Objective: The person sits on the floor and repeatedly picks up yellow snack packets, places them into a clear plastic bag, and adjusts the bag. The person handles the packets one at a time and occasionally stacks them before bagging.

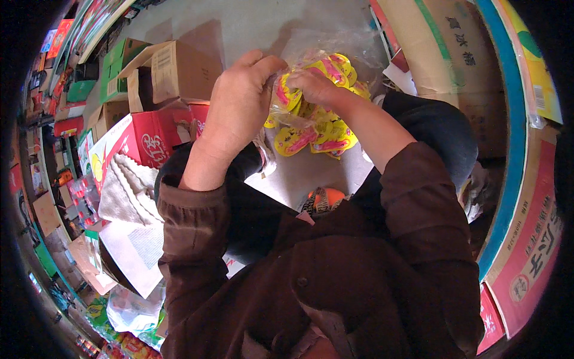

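Note:
Before me, a clear plastic bag (358,42) holds several yellow packets (334,137) with pink patterns. It rests between my knees, low over the pale floor. My left hand (244,103) grips the bag's gathered film at its left side, thumb and fingers bent together. At the bag's mouth, the curled fingers of my right hand (316,87) close on the upper part of one yellow packet (289,96). Film and knuckles partly hide those fingertips. Other packets lie loosely heaped in the film below and right of both hands.
On the left stand an open brown carton (186,72), a red-and-white carton (150,137) with a beige cloth (128,193) over it, and stocked shelves (45,179). A tall taped carton (430,49) and a teal shelf edge (515,134) border the right. An orange item (329,197) lies between my legs.

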Action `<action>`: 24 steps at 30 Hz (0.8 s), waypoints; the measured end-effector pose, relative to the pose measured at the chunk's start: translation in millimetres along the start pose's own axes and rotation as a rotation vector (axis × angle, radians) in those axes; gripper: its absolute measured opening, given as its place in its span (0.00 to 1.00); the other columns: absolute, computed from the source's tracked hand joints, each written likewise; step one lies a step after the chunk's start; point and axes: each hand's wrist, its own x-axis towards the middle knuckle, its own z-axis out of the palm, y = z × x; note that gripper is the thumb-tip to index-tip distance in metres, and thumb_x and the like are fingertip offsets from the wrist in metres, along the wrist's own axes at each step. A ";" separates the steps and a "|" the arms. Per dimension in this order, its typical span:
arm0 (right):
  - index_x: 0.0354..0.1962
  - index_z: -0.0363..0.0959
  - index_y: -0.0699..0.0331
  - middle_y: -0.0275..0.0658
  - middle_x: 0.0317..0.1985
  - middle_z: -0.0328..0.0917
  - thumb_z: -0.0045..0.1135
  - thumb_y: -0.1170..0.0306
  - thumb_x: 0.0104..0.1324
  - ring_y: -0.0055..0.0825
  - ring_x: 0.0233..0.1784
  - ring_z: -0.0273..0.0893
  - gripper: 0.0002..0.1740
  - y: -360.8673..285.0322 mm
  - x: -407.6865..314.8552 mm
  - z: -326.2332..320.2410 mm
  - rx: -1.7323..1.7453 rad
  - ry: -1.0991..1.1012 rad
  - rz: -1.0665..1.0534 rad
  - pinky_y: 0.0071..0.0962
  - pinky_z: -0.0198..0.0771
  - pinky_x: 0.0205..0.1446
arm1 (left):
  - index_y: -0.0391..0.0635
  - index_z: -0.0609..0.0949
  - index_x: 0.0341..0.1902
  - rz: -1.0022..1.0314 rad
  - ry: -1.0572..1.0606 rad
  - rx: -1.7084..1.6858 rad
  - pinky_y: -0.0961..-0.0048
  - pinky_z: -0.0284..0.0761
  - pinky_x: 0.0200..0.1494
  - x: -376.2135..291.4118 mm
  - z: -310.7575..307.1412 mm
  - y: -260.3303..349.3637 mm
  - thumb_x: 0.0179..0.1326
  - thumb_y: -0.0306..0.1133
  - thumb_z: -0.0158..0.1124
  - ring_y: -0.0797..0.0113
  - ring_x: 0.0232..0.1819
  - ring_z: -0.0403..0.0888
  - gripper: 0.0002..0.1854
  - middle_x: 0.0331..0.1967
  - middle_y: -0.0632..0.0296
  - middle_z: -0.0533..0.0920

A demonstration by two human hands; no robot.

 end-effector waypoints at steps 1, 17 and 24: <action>0.33 0.75 0.62 0.44 0.41 0.75 0.49 0.79 0.50 0.42 0.50 0.70 0.12 3.3 -0.3 4.5 0.047 -0.041 0.055 0.36 0.66 0.51 | 0.38 0.78 0.38 -0.005 -0.004 -0.011 0.70 0.72 0.36 0.6 0.3 0.4 0.51 0.16 0.56 0.53 0.33 0.76 0.11 0.31 0.53 0.76; 0.54 0.68 0.62 0.46 0.57 0.68 0.36 0.56 0.63 0.41 0.60 0.65 0.27 -32.5 32.5 -1.9 0.391 -0.131 0.584 0.35 0.57 0.63 | 0.38 0.78 0.36 -0.039 -0.050 -0.102 0.70 0.71 0.33 12.8 2.6 -1.9 0.46 0.13 0.56 0.55 0.30 0.76 0.12 0.28 0.53 0.75; 0.54 0.65 0.56 0.47 0.58 0.63 0.41 0.75 0.62 0.44 0.62 0.61 0.21 -9.3 43.3 27.8 -0.073 -0.075 0.417 0.37 0.61 0.61 | 0.38 0.79 0.35 -0.192 0.077 -0.300 0.81 0.68 0.35 17.5 -11.9 -25.0 0.56 0.17 0.56 0.72 0.31 0.73 0.05 0.29 0.61 0.76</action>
